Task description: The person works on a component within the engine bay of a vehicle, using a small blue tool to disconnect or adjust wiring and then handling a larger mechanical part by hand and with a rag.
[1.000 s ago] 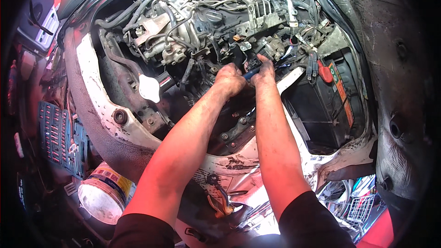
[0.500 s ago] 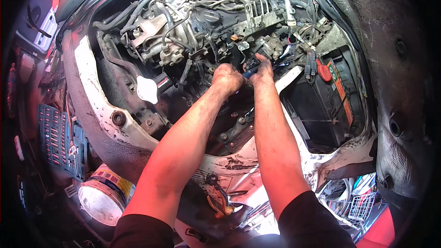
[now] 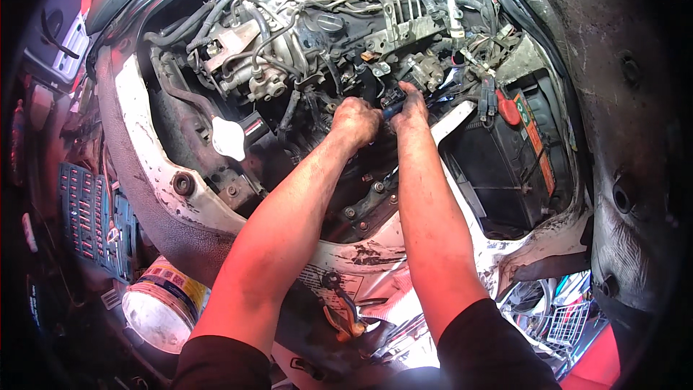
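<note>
In the engine bay, my left hand (image 3: pixel 355 119) is closed around what looks like a blue-handled tool (image 3: pixel 392 110), whose far end is hidden among the parts. My right hand (image 3: pixel 410 112) is beside it on the same tool, fingers curled up against a black part (image 3: pixel 395 94); exactly what its fingertips hold is partly hidden. Just above and right of the hands sits a dirty metal housing (image 3: pixel 426 72). Hoses, wires and a pale engine assembly (image 3: pixel 263 50) surround them.
A black battery (image 3: pixel 491 180) with a red terminal cover (image 3: pixel 508 108) sits to the right. A white reservoir cap (image 3: pixel 228 137) is left. Outside the bay are a socket set (image 3: pixel 94 217), a white bucket (image 3: pixel 159 310) and orange-handled pliers (image 3: pixel 346 325) on the front edge.
Both hands stay at the same spot with only small shifts of the fingers and wrists. The whole view has moved very slightly.
</note>
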`<state>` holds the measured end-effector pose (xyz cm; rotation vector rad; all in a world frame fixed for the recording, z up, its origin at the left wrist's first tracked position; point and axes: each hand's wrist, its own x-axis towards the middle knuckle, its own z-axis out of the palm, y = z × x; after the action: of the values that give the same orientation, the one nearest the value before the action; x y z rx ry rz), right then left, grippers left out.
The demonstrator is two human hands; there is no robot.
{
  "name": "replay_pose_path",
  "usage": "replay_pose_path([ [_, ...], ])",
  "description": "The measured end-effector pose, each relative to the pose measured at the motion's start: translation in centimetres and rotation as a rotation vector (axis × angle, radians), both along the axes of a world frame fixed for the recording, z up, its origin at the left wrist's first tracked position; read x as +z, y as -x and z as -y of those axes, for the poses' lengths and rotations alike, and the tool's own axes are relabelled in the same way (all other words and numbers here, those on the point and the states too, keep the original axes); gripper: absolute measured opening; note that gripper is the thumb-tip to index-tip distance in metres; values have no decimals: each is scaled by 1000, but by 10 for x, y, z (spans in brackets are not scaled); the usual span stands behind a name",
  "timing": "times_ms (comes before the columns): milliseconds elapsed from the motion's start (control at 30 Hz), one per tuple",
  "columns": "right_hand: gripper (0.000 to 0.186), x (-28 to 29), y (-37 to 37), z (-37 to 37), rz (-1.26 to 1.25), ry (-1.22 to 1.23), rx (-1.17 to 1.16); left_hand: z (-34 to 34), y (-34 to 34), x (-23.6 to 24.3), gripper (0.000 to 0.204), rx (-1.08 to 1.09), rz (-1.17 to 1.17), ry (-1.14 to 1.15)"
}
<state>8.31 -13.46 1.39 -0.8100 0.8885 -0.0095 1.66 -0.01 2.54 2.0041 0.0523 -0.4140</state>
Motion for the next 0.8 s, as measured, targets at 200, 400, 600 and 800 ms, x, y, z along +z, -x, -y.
replay_pose_path([
  [200, 49, -15, -8, 20, -38, -8, 12, 10, 7, 22, 17, -77, 54, 12],
  [400, 49, -11, -9, 3, -24, 51, 7, -2, -8, -15, 28, -20, 25, -19],
  [600, 52, 2, -1, 11, -91, 92, 12, 3, 14, 59, 32, 97, -317, 271],
  [800, 51, -21, -15, 16, -50, 60, -19, 1, -1, 17, 20, -27, -70, 38],
])
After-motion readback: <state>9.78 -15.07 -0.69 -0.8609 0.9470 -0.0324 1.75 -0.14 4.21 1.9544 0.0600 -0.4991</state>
